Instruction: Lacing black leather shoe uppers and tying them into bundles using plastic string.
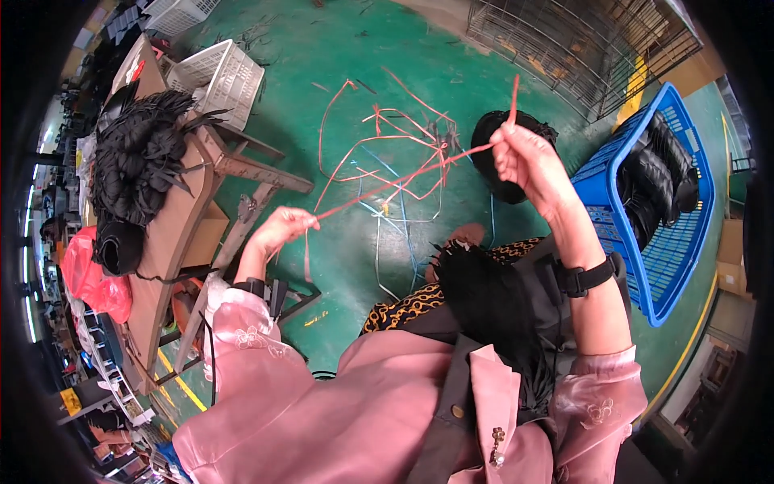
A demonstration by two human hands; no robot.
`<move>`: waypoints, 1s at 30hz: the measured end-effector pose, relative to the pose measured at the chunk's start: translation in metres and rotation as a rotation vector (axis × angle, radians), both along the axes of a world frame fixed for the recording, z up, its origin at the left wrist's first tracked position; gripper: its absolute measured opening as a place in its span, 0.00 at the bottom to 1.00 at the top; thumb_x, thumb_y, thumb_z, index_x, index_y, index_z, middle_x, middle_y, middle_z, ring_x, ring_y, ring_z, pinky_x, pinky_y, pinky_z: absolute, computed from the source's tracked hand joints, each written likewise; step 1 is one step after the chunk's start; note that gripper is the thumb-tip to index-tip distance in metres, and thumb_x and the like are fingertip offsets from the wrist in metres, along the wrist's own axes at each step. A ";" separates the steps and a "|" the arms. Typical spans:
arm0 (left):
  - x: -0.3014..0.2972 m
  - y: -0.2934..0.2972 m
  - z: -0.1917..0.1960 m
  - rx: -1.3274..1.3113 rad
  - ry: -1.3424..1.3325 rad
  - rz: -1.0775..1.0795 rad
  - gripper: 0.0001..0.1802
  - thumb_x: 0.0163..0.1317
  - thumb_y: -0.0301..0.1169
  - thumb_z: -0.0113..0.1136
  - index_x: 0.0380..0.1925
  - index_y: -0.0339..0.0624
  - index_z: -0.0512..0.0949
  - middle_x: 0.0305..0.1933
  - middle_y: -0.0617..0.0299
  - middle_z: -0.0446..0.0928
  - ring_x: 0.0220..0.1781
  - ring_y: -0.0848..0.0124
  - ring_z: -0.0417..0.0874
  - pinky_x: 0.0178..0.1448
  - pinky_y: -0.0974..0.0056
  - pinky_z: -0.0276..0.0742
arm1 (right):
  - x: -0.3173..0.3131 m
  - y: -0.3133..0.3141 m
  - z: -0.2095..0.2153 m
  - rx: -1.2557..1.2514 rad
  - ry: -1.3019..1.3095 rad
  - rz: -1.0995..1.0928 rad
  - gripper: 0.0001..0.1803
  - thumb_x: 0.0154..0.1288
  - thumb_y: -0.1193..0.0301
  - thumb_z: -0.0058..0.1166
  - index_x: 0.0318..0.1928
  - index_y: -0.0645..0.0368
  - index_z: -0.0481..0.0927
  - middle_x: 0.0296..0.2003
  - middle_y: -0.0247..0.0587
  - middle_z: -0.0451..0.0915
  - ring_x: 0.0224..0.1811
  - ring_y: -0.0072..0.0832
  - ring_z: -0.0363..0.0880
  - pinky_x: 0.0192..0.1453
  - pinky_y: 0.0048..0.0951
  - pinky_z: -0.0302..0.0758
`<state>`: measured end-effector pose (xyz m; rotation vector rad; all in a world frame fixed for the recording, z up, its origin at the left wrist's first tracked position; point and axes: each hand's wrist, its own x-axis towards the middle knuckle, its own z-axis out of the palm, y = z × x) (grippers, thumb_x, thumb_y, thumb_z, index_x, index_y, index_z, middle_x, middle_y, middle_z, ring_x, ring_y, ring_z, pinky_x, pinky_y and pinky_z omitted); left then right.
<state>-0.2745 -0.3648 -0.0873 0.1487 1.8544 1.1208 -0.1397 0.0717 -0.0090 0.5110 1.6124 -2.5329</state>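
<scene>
A thin red plastic strap (403, 181) is stretched between my hands, slanting up to the right above the floor. My left hand (278, 230) pinches it near one end, and a short tail hangs below the fingers. Higher up, my right hand (526, 157) is closed round the other part, its free end sticking up past the thumb. Below the strap, a loose tangle of red, blue and white straps (387, 218) lies on the green floor. Across my lap rests a bundle of black strips (492, 298). Partly behind my right hand stands a round black bundle (488, 149).
At the left, a wooden bench (173, 234) bears a heap of black strips (141, 161) and a red plastic bag (93, 278). A blue basket (601, 218) with black bundles stands tilted at the right. White crates (234, 85) and a wire cage (564, 48) are farther off.
</scene>
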 end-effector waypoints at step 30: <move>-0.017 0.256 -0.324 -0.689 0.540 -0.196 0.15 0.59 0.44 0.58 0.41 0.50 0.81 0.39 0.47 0.82 0.43 0.47 0.82 0.46 0.49 0.77 | 0.020 -0.001 -0.033 0.643 -0.054 0.846 0.10 0.59 0.63 0.58 0.36 0.55 0.80 0.27 0.45 0.82 0.31 0.45 0.81 0.35 0.41 0.77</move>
